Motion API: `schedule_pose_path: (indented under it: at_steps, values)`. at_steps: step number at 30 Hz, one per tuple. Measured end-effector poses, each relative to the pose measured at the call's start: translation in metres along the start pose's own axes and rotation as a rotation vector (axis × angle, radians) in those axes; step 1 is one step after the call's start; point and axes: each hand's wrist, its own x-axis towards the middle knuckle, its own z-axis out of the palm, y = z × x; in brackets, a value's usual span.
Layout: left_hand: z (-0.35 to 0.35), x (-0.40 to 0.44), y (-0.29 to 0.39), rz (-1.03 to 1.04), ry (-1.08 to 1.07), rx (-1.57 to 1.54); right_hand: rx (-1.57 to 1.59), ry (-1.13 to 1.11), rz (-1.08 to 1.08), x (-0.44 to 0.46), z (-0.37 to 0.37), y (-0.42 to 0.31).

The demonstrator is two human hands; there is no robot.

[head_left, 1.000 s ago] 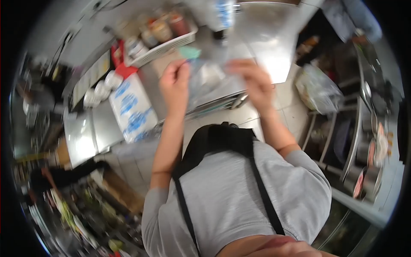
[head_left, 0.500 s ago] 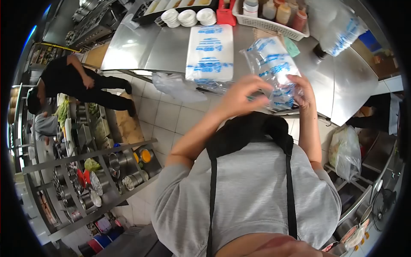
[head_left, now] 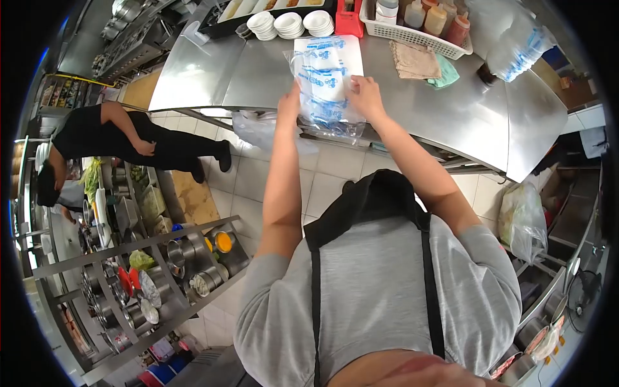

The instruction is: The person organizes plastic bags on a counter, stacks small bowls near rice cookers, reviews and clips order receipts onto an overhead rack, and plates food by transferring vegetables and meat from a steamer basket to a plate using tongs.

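Note:
A clear plastic pack with blue print [head_left: 324, 80] lies on top of a white pack with similar print [head_left: 353, 51], near the front edge of the steel table. At its left edge, my left hand [head_left: 290, 105] has its fingers closed on the plastic. My right hand [head_left: 365, 98] grips the opposite edge with curled fingers. Loose clear film hangs past the table's front edge below the packs. What is inside the upper pack cannot be made out.
Behind the packs stand stacked white bowls [head_left: 288, 26] and a red holder [head_left: 349, 18]. A white basket of sauce bottles [head_left: 419, 37] is at back right, near folded cloths [head_left: 416, 61]. A person in black [head_left: 129, 138] stands at left beside shelves of pans.
The loose printed pack has moved left from the table's right part onto the other pack. My left hand has come up to its left edge; the cloths are now uncovered.

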Motion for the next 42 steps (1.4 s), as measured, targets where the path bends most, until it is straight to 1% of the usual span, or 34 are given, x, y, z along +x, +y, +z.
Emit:
schedule_pose_path:
  at_steps: [1,2,4,5,7,8,10,11,12,13,14,15,16,17,18,19,20,21,22,24,26,27,28,29,30,31,32,33,34,37,38,40,41,42]
  values:
    - [0.001,0.008,0.003,-0.006,-0.019,-0.007,0.075,-0.030,0.006,-0.001,0.003,0.000]
    - [0.003,0.009,0.001,-0.011,-0.018,-0.013,0.069,-0.036,0.007,0.001,0.003,0.001]
    - [0.011,-0.014,0.030,-0.072,-0.156,-0.312,0.070,-0.129,0.148,0.002,-0.006,-0.012]
    - [0.012,-0.009,0.027,-0.075,-0.152,-0.312,0.070,-0.134,0.149,-0.002,-0.006,-0.016]
    - [0.014,0.022,0.014,0.065,-0.184,0.056,-0.220,-0.119,-0.145,-0.011,-0.004,-0.015]
    - [0.015,0.021,0.012,0.055,-0.178,0.047,-0.226,-0.133,-0.146,-0.014,-0.007,-0.013]
    - [0.015,0.015,0.001,0.129,-0.249,0.335,-0.164,-0.284,-0.216,-0.022,-0.018,-0.011]
    - [0.014,0.009,-0.010,0.083,-0.259,0.118,-0.115,-0.271,-0.227,-0.030,-0.025,-0.008]
    - [0.007,0.001,-0.022,0.023,-0.239,-0.023,-0.120,-0.293,-0.225,-0.041,-0.039,-0.007]
    - [0.003,-0.014,-0.030,-0.036,-0.217,-0.159,0.055,-0.313,-0.287,-0.059,-0.060,-0.009]
    - [0.002,-0.051,-0.033,-0.085,-0.148,-0.336,0.234,-0.328,-0.346,-0.077,-0.078,-0.009]
    - [-0.002,-0.104,-0.028,-0.128,-0.078,-0.512,0.240,-0.288,-0.481,-0.098,-0.093,-0.001]
    - [0.007,-0.153,-0.008,-0.169,0.058,-0.304,0.246,-0.241,-0.621,-0.119,-0.106,0.014]
    - [-0.013,-0.165,-0.060,-0.083,0.017,-0.371,0.299,-0.328,-0.521,-0.145,-0.114,0.039]
    - [-0.024,-0.205,-0.077,-0.010,-0.018,-0.285,0.369,-0.479,-0.289,-0.168,-0.123,0.055]
    - [-0.039,-0.239,-0.105,-0.174,0.078,-0.389,0.408,-0.567,-0.035,-0.193,-0.112,0.098]
    - [-0.041,-0.276,-0.104,-0.347,0.204,-0.424,0.443,-0.648,0.222,-0.216,-0.091,0.152]
    - [-0.024,-0.303,-0.089,-0.216,0.263,-0.410,0.322,-0.749,0.330,-0.232,-0.076,0.200]
    - [-0.039,-0.319,-0.118,-0.418,0.261,-0.417,0.197,-0.849,0.440,-0.249,-0.063,0.242]
    - [-0.034,-0.339,-0.133,-0.501,0.185,-0.403,0.261,-0.927,0.862,-0.260,-0.036,0.308]
    - [-0.017,-0.346,-0.150,-0.561,0.182,-0.413,0.633,-0.707,1.068,-0.275,-0.003,0.401]
    - [-0.009,-0.344,-0.162,-0.606,0.170,-0.430,0.753,-0.480,1.333,-0.266,0.012,0.428]
    - [-0.006,-0.346,-0.186,-0.604,0.167,-0.323,0.808,-0.210,1.429,-0.255,0.022,0.430]
    - [-0.010,-0.354,-0.231,-0.608,0.144,-0.346,0.839,-0.010,1.432,-0.246,0.045,0.446]
    - [-0.014,-0.360,-0.267,-0.613,0.119,-0.372,1.060,0.083,1.380,-0.240,0.055,0.463]
    - [-0.009,-0.363,-0.276,-0.652,0.111,-0.356,1.177,0.119,1.343,-0.230,0.063,0.475]
    - [0.003,-0.359,-0.283,-0.682,0.101,-0.343,1.245,0.291,1.374,-0.214,0.069,0.474]
    - [0.016,-0.354,-0.279,-0.720,0.139,-0.317,1.338,0.427,1.352,-0.208,0.077,0.482]
    - [0.019,-0.350,-0.284,-0.743,0.064,-0.326,1.362,0.515,1.369,-0.205,0.091,0.503]
    - [0.026,-0.351,-0.324,-0.785,0.050,-0.287,1.614,0.696,1.114,-0.203,0.114,0.545]
    - [0.026,-0.350,-0.329,-0.791,0.053,-0.275,1.663,0.707,1.107,-0.207,0.122,0.565]
    - [0.033,-0.344,-0.329,-0.768,0.033,-0.189,1.615,0.669,1.173,-0.209,0.118,0.555]
    - [0.034,-0.339,-0.327,-0.777,-0.001,-0.100,1.618,0.676,1.174,-0.213,0.116,0.551]
    - [0.032,-0.335,-0.330,-0.775,-0.003,-0.090,1.593,0.608,1.124,-0.219,0.118,0.556]
